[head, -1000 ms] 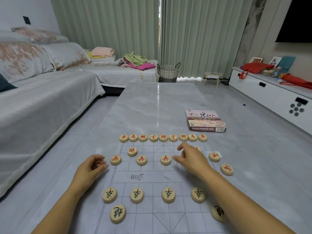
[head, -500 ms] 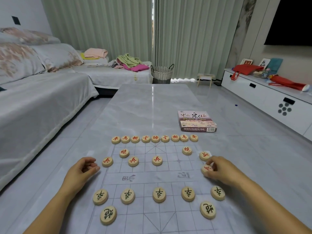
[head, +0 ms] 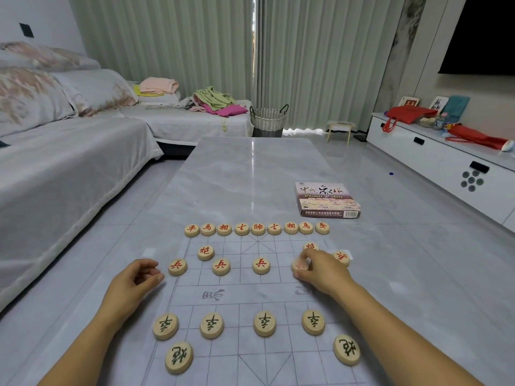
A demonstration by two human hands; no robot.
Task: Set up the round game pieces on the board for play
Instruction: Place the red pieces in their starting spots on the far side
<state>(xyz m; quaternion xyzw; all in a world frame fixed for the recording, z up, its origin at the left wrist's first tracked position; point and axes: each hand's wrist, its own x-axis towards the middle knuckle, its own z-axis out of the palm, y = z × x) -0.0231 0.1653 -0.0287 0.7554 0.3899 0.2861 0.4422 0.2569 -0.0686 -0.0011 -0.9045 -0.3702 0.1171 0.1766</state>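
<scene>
A translucent gridded board (head: 250, 296) lies on the grey table. Round wooden pieces with red characters form a far row (head: 257, 228), with two cannons (head: 205, 252) and soldiers (head: 261, 265) nearer. Green-marked pieces (head: 264, 323) line the near side. My right hand (head: 320, 270) pinches a red soldier piece (head: 300, 266) on the soldier row, right of the middle. Another red piece (head: 341, 257) lies just off the board's right edge. My left hand (head: 133, 282) rests loosely curled beside the board's left edge, holding nothing.
The game box (head: 326, 200) lies on the table beyond the board, to the right. A grey sofa (head: 55, 174) runs along the left. A white cabinet (head: 446, 162) stands on the right, a wicker basket (head: 269, 121) beyond the table.
My right hand picked up a red soldier from the right edge and carried it left onto the soldier row. The left hand stayed put.
</scene>
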